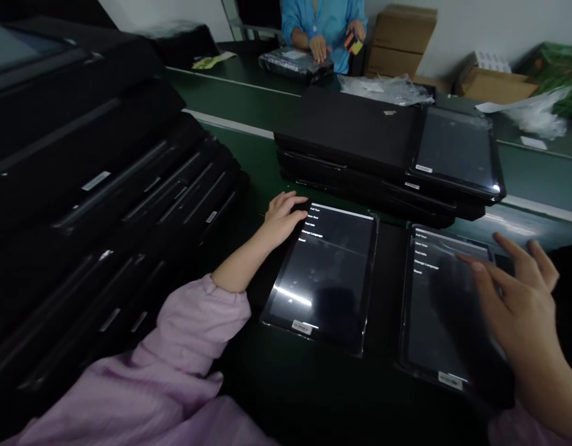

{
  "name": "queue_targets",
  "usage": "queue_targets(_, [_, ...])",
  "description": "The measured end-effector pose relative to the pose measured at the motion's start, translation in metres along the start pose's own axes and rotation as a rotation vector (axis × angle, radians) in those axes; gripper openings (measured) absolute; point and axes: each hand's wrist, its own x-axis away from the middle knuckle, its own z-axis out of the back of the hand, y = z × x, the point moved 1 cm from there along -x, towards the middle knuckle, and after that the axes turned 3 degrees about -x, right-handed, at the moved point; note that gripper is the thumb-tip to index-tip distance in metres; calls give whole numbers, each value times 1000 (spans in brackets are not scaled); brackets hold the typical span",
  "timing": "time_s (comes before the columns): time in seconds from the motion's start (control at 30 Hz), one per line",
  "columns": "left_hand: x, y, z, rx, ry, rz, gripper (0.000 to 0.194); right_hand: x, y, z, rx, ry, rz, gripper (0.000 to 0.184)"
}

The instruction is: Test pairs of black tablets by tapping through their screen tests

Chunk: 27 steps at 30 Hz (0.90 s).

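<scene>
Two tablets lie flat side by side on the dark green table, each lit with a short text menu and bearing a white label at its lower edge. At the upper left corner of the left tablet (330, 272) rests my left hand (283, 217), fingers loosely spread and gripping nothing. My right hand (522, 291) hovers over the upper part of the right tablet (434, 310), index finger stretched toward the screen and the other fingers apart. Whether that fingertip touches the glass I cannot tell. Thin clear film shows around the tablets' edges.
Tall stacks of black trays (128, 155) with tablets crowd the left. Behind the tablets is a lower black stack (346, 130) with another tablet (457, 148) on top. Across the table a person in blue (323, 25) handles a wrapped package (290, 62); cardboard boxes (402, 37) stand beyond.
</scene>
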Motion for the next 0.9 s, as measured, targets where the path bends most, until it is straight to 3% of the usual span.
queue_targets(0.13, [0,7,-1,-33,14,-1,39,5,-8,14,-26,88,-130,65])
queue_targets(0.27, [-1,9,-3,-38,23,-16,41,15,-15,21,-52,92,-177,59])
queue_targets(0.4, [-2,6,-2,-16,22,-13,39,25,-18,22,-46,69,-145,51])
queue_targets(0.7, [0,2,1,18,10,-40,42,30,-21,18,-18,-93,90,41])
queue_targets(0.9, [-1,-9,-1,8,11,-92,51,28,-18,12,-13,-101,71,47])
